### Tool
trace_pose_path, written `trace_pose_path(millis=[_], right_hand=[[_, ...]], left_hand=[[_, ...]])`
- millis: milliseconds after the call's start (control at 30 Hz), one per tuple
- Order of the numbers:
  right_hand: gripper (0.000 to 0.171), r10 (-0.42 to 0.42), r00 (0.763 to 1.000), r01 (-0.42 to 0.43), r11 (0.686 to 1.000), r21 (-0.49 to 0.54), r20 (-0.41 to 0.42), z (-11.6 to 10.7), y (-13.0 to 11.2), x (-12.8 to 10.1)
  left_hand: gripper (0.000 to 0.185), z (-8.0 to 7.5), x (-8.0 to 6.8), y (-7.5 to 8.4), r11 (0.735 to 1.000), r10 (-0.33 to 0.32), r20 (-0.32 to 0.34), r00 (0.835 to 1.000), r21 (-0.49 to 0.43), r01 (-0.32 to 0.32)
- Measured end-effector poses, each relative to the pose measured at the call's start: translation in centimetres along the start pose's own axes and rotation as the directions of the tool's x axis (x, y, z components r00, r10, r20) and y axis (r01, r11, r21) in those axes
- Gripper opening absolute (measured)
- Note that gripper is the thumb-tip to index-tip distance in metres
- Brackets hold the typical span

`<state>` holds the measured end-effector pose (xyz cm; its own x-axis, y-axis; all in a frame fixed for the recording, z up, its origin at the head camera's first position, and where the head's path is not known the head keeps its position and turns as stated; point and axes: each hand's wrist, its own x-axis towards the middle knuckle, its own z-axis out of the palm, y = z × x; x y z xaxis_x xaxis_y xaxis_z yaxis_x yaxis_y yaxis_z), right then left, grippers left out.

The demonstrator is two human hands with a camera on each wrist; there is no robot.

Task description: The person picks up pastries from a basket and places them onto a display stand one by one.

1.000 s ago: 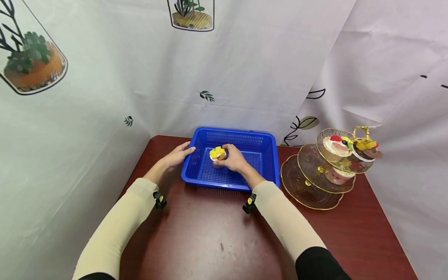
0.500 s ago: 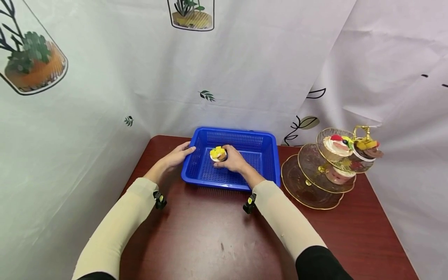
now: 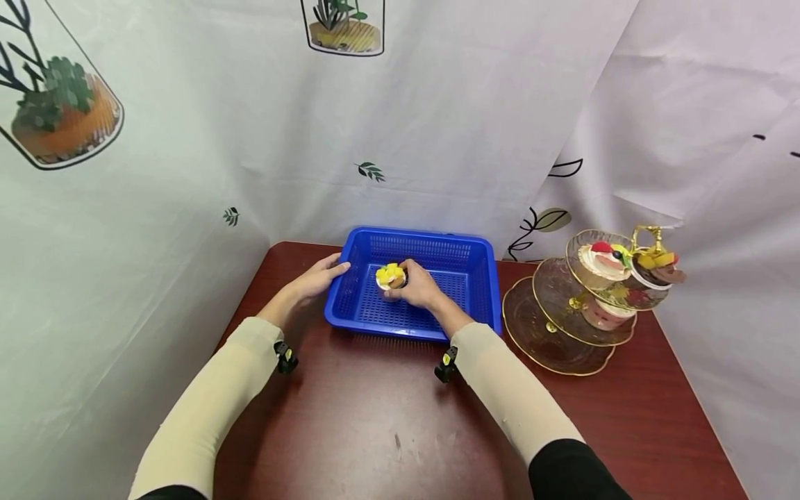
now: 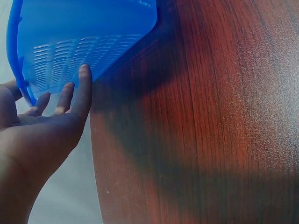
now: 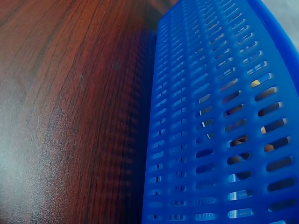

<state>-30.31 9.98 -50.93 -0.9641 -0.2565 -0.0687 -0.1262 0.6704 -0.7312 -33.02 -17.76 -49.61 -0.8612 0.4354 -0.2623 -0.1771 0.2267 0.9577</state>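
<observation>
— Two hands at the blue basket (image 3: 476,244): what's each doing?

— The right hand (image 3: 420,286) has its grip curled round the small yellow-topped cake (image 3: 390,276), inside the basket near its middle. The left hand (image 3: 317,275) rests relaxed on the left rim.

— Advice?

— I'd hold the cake upright and steady the basket against the table (image 3: 375,417).

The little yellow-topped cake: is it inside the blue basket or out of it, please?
Inside: the cake sits within the blue basket walls, gripped by the right hand.
</observation>
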Motion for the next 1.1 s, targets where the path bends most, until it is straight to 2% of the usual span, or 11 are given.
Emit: trace_pose_path(millis=[100,333,700,867,1100], right_hand=[[0.07,-0.004,1.0,0.004,1.0,-0.004,-0.004,-0.06,0.0,-0.09],[0.075,-0.007,1.0,0.007,1.0,0.0,-0.003,0.04,-0.02,-0.05],[0.064,-0.039,0.999,0.039,0.999,-0.013,-0.011,-0.03,0.03,-0.13],[0.062,-0.071,0.997,0.07,0.997,-0.036,-0.021,0.01,-0.14,-0.19],[0.06,-0.101,0.994,0.097,0.992,-0.085,-0.042,0.22,-0.12,-0.1]], left_hand=[[0.061,0.03,0.01,0.01,1.0,-0.002,0.0,1.0,0.007,0.002],[0.062,0.01,0.07,-0.26,1.0,-0.015,0.005,1.0,-0.026,0.015],[0.061,0.07,0.28,-0.25,0.999,-0.024,-0.004,1.0,-0.044,0.024],[0.06,-0.02,0.24,-0.25,0.999,-0.041,-0.014,0.999,-0.032,0.04],[0.062,0.01,0.06,0.03,0.999,-0.02,0.016,1.0,-0.044,0.021]])
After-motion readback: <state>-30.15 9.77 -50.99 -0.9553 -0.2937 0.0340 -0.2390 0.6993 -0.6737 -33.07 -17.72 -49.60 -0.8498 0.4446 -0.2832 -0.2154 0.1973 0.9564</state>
